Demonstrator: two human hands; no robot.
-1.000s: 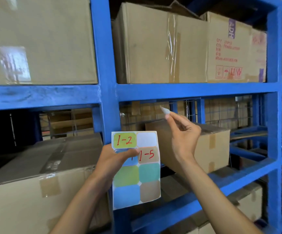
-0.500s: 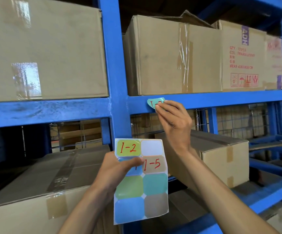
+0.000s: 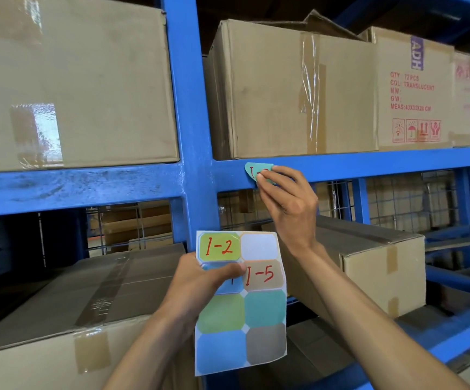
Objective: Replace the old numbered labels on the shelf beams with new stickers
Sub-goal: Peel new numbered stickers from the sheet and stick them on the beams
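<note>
Teal sticker [image 3: 257, 171], red-numbered, is pressed flat on the blue shelf beam [image 3: 368, 164], long axis along the beam, right part hidden by fingertips of the right hand [image 3: 287, 204]. Sticker sheet [image 3: 240, 302] is held upright, pinched by the left hand [image 3: 200, 280]; "1-2" and "1-5" are legible. Taped cardboard boxes [image 3: 284, 91] are stacked above and below on the racking.

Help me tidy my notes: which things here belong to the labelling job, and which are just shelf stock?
In the job: teal sticker, pressed on the beam by the right hand; sticker sheet, held by the left hand.

Just stock: cardboard boxes, wire mesh.
</note>
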